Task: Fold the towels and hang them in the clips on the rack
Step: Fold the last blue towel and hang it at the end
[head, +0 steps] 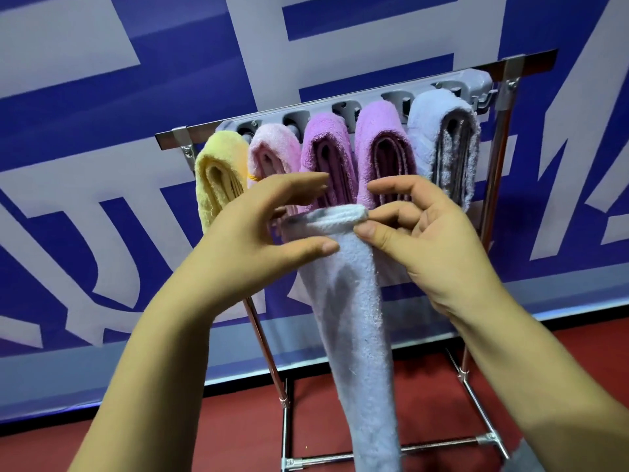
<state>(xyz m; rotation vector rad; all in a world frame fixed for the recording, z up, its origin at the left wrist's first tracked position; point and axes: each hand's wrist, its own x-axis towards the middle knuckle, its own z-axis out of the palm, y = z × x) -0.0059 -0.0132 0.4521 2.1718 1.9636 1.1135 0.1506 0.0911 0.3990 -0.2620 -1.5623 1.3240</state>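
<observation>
A blue banner (102, 137) with huge pale letter shapes fills the wall behind everything; the shapes are cut off by the frame and cannot be read as words. Below it lies a red floor (238, 434). On the floor stands a chrome rack (269, 356) whose top bar carries a grey strip of clips (394, 97). Five folded towels hang side by side from that strip: a yellow towel (218, 178) at the left end, then a pale pink towel (272, 148), a purple towel (326, 155), a second purple towel (384, 144) and a grey-blue towel (446, 134) at the right end, each touching its neighbour. In front of the rack a long light blue towel (357, 335) hangs down towards the floor, its folded top end at hand height, below the hanging row. The right hand (432, 240) pinches that folded top edge between thumb and fingers. The left hand (258, 233) is spread wide beside the same edge, its thumb tip touching the cloth and its fingers not closed on it.
</observation>
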